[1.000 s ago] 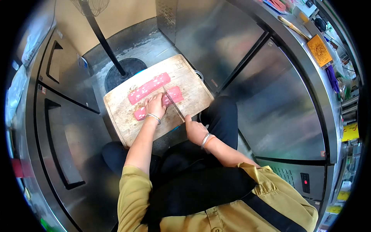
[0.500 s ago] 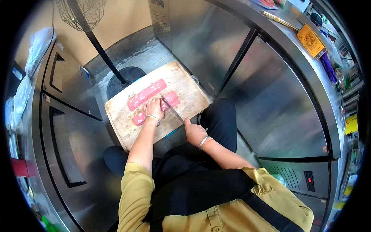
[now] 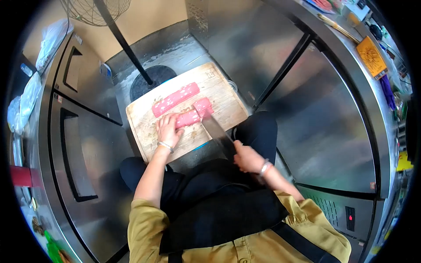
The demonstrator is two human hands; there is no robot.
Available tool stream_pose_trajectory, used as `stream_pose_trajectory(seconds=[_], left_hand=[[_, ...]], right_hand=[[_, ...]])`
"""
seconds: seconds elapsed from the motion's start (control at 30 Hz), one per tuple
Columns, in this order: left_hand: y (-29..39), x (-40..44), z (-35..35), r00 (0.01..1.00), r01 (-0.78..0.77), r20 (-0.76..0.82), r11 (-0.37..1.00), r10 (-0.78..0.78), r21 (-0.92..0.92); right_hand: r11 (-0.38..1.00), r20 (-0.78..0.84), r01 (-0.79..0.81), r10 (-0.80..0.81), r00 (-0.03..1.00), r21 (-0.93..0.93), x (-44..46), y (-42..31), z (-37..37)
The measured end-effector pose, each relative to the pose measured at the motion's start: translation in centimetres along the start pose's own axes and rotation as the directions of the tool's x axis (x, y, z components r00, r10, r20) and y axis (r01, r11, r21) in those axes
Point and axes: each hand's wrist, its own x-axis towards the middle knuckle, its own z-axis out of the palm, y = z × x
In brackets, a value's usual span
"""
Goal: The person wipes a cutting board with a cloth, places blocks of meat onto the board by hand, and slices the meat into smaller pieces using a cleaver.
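In the head view, we have a wooden cutting board [image 3: 228,103] near the centre of the frame, set aslant above our knees, its pale top marked with darker stains. On it lie two pink meat strips flecked with white: the upper strip [image 3: 176,100] stretches whole across the upper middle of the board, and the lower strip [image 3: 189,118] lies just beside it, with a short end piece [image 3: 203,105] at its right.

Our left hand [image 3: 168,130] rests on the board with fingers loosely spread, thumb apart, against the left end of the lower strip. Our right hand [image 3: 249,158], right of centre, is closed round the handle of a kitchen knife [image 3: 218,133]; the blade is blurred, its tip near the join between the lower strip and the end piece.

Around us, stainless-steel cabinets fill the room: the left cabinet [image 3: 79,149], with dark recessed handles, and the right cabinet [image 3: 333,127], with a red-lit display [image 3: 350,218] at lower right. Above the board, a black pole on a round base [image 3: 153,83] rises towards a wire cage [image 3: 96,8] before a tan wall [image 3: 149,11]. A yellow box [image 3: 371,57] sits on the counter at upper right; plastic bags [image 3: 28,103] lie at upper left.
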Motion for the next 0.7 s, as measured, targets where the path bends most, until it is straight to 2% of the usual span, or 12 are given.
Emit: stream_pose_trajectory(seconds=[0.03,0.07,0.13,0.23,0.27,0.33,0.4,0.47,0.53,0.6,0.63,0.7], left_hand=[[-1.0,-0.8,-0.6,1.000,0.005,-0.030,0.999,-0.007,-0.046],[-2.0,-1.7,-1.0,1.000,0.016,-0.021,0.999,-0.017,-0.035],[-3.5,-3.1,-1.9,0.992,0.121,-0.020,0.987,-0.124,-0.103],[-5.0,-4.0,-1.6,0.987,0.157,-0.001,0.981,-0.158,-0.114],[-5.4,-4.0,-1.6,0.987,0.158,0.013,0.975,-0.158,-0.157],[-4.8,-3.4,-1.7,0.986,0.166,0.014,0.980,-0.165,-0.109],[-4.3,-2.2,-1.4,0.989,0.145,-0.017,0.974,-0.150,-0.172],[-4.2,-0.9,-1.1,0.988,0.150,-0.003,0.981,-0.152,-0.123],[-4.6,0.3,-1.0,0.951,0.229,0.222,0.973,-0.216,-0.036],[-5.7,1.0,-0.7,0.955,0.172,0.244,0.985,-0.169,0.009],[-5.8,1.6,-0.9,0.932,0.201,0.300,0.979,-0.202,0.035],[-5.3,2.8,-1.5,0.904,0.214,0.362,0.974,-0.225,0.071]], right_hand=[[0.994,0.044,-0.011,0.007,0.999,0.109,-0.7,-0.1,-1.3],[0.996,0.034,0.028,-0.031,0.999,0.080,-1.3,-0.7,-2.3],[0.970,-0.010,0.077,-0.077,0.997,0.230,-0.8,-1.1,-3.6],[0.863,-0.083,0.230,-0.216,0.973,0.450,2.8,-2.4,-5.3],[0.847,-0.090,0.234,-0.218,0.972,0.477,4.1,-3.5,-6.0],[0.844,-0.129,0.275,-0.242,0.962,0.460,7.6,-4.8,-7.1],[0.816,-0.147,0.278,-0.236,0.961,0.507,10.3,-6.0,-8.1],[0.695,-0.064,0.293,-0.335,0.940,0.657,14.1,-5.1,-8.3],[0.676,-0.081,0.266,-0.293,0.953,0.687,16.1,-4.1,-7.9],[0.681,-0.121,0.222,-0.193,0.974,0.698,17.0,-3.7,-7.7],[0.706,-0.075,0.172,-0.167,0.983,0.687,18.0,-3.1,-7.7],[0.688,-0.090,0.171,-0.152,0.984,0.705,18.7,-3.1,-7.8]])
